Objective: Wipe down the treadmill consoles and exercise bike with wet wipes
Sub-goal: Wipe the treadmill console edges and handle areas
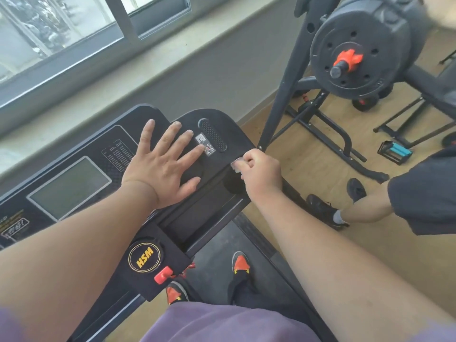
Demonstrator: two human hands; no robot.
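Head view looks down at the treadmill console (103,169). My left hand (162,164) lies flat on the black top, fingers spread wide and holding nothing. It sits between the gray screen (71,186) and the little sticker (208,148) by the speaker slot (213,135). My right hand (259,172) is at the console's right edge, fingers curled tight around a small white wet wipe (236,166). The wipe touches the edge near the far right corner. Just past that edge stands a dark rack leg (278,99), very near my knuckles. Another person's legs (365,208) stand on the wood floor (308,154) to the right. My shoes (240,265) are on the belt below.
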